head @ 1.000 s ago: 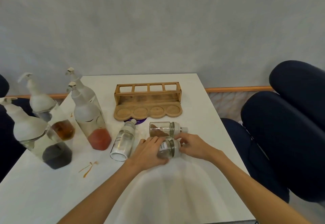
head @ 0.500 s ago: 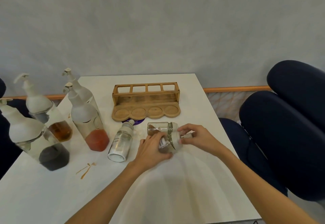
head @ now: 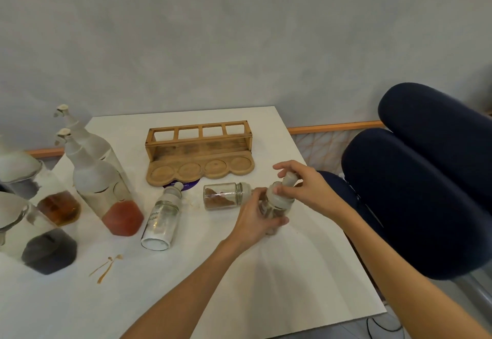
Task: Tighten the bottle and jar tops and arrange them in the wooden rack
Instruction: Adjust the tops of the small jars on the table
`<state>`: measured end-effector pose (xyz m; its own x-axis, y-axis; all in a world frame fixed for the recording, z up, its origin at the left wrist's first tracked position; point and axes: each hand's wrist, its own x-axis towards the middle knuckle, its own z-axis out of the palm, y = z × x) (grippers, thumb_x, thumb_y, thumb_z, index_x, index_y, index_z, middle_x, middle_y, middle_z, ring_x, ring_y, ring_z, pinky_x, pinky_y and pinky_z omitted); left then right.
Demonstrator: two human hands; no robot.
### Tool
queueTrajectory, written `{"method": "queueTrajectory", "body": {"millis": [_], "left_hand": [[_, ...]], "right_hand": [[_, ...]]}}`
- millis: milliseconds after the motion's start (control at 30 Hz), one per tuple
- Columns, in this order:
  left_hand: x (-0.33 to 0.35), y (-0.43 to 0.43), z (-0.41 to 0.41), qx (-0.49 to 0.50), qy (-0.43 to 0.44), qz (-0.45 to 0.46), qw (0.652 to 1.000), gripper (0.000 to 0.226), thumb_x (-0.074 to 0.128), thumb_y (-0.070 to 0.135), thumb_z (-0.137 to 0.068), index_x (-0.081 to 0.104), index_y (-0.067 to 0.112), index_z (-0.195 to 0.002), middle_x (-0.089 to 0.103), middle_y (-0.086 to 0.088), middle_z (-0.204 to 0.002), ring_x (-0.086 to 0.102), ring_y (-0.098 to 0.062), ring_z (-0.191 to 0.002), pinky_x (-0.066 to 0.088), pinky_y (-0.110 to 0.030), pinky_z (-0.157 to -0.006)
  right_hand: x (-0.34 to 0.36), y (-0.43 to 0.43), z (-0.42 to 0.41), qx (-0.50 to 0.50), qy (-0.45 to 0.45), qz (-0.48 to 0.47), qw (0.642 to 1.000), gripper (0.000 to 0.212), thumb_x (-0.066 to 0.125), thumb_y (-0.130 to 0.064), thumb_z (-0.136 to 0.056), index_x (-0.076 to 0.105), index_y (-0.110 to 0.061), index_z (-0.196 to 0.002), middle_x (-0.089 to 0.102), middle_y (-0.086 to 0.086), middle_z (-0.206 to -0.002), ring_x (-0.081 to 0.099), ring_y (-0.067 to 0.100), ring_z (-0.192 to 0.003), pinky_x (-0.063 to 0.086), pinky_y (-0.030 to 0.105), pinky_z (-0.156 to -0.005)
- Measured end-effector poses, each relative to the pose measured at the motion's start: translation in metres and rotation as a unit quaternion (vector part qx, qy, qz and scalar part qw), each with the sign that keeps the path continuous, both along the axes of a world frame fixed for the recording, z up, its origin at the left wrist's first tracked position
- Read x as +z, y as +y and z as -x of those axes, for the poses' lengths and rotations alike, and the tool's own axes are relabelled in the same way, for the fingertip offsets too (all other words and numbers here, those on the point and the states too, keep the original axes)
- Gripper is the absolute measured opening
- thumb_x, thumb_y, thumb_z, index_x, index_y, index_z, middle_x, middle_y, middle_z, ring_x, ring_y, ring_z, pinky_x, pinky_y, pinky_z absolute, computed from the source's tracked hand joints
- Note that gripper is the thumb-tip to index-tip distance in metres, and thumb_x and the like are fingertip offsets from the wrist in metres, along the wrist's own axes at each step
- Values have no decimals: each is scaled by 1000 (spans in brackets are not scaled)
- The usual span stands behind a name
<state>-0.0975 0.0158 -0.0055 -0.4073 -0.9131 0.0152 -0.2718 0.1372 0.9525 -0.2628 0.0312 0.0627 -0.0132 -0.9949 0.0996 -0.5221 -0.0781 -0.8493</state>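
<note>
Table (head: 266, 272): wooden rack (head: 198, 149) at back centre; four pump bottles (head: 106, 187) grouped along the left side, left of the rack. Before the rack, left to right: left jar (head: 162, 219) lying with its top toward the rack; middle jar (head: 223, 195) lying on its side, top pointing right; right jar (head: 277, 205) tilted, just beside the middle jar, between the left hand (head: 255, 219) below and the right hand (head: 306, 187) on its top. Padded seat (head: 412, 192) off the table's right edge.
</note>
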Motion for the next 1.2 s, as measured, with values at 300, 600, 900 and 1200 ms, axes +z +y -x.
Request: {"method": "queueTrajectory", "body": {"millis": [300,600,900,1200], "left_hand": [[-11,2,30,-19,42,-55,997,65,88,19,-67,50,21,-120,63,5,-112,61,-4,-97,49,-12,-70],[-14,6,40,-14,86,-102,991,66,85,6,-70,45,20,-122,57,3,-115,58,-12,-99,60,-32,-68],[-13,5,25,-38,-37,-6,999,62,76,5,-76,46,17,-130,56,0,-127,55,-14,-112,43,-12,-80],[23,-26,-39,34,-107,125,986,43,67,2,-85,57,14,-125,60,3,-118,62,-10,-92,43,-4,-71]], "right_hand": [[-12,16,12,-41,0,7,999,58,79,-14,-78,54,-29,-128,56,-8,-120,53,7,-114,52,19,-84],[-21,21,14,-58,40,-4,998,60,79,-15,-77,52,-33,-128,56,-11,-124,54,10,-111,41,10,-80],[-7,28,13,-55,74,-20,996,67,80,-20,-79,45,-32,-135,52,-7,-130,51,10,-112,44,20,-89],[60,44,-31,-116,-42,132,984,24,63,-8,-91,66,-25,-107,68,-9,-101,64,0,-90,51,11,-77]]}}
